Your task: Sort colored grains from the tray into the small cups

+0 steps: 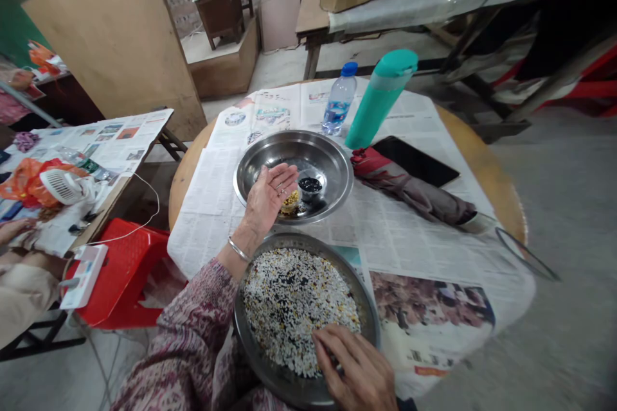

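Observation:
My left hand [268, 200] is held palm up over the far steel basin [250, 170]. Its fingers are stretched out, and I cannot make out whether anything small lies in the palm. Below it in that basin are a small tub of yellow grains [290, 201] and a clear cup of black grains [310, 185]. The near steel basin [372, 308] holds a spread of mixed white, black and yellow grains [294, 298]. At its near right side my right hand [355, 365] touches the grains, fingertips curled together; what they pinch is hidden.
Newspaper [405, 225] covers the round table. A water bottle [337, 103], a teal flask [380, 99], a dark phone [417, 160] and a folded umbrella [414, 189] lie or stand beyond the basins. Leftward are a red stool [118, 276] and another person's hand [17, 228].

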Tool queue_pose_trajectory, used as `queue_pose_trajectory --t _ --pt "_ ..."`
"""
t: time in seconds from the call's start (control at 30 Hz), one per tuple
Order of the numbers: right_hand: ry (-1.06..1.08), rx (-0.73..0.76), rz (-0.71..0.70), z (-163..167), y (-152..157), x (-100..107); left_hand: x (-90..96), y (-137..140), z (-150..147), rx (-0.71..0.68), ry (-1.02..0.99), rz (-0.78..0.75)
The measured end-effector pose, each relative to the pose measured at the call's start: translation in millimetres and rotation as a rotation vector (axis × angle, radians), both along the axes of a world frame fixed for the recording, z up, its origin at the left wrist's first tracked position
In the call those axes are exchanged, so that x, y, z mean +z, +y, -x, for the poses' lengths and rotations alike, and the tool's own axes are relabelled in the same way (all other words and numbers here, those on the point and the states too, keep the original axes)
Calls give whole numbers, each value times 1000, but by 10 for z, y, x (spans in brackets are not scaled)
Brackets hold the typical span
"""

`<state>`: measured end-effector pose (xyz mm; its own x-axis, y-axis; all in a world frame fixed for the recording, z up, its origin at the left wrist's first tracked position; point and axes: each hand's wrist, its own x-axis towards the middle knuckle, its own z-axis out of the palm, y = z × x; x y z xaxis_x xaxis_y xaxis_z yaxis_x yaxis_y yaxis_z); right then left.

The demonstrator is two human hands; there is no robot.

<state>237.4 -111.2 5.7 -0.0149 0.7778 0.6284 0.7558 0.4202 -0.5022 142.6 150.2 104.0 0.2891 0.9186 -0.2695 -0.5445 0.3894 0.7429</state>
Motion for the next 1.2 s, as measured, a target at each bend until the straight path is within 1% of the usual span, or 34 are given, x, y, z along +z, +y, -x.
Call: queue_pose_trajectory --t 0.27,0.5,0.57,0.63,0.7,0.8,0.87,0.97,1.1,1.2 --pt "-11 -5 -3 5 8 7 -9 -45 1 -30 64 -106" --pt "-15 -10 6 4 24 14 -46 -37 -5 -51 106 -134" --pt "-19 -12 4 2 30 24 -63 -53 -9 -54 168 -199" --pt "-18 -11 9 1 33 34 -77 -82 -14 -53 283 -308" --pt "-7 -9 23 2 33 42 -85 -116 -16 -65 455 -446" --pt "4 -3 42 6 30 48 -87 -162 -11 -117 725 -645" --pt "8 -3 46 9 30 49 -88 -181 -5 -141 832 -748" --pt "14 -8 42 10 32 51 -103 -194 5 -135 873 -825" --pt "0 -7 36 6 42 63 -141 -200 17 -114 835 -807" --pt "-4 -14 35 8 50 79 -155 -210 18 -117 823 -830"
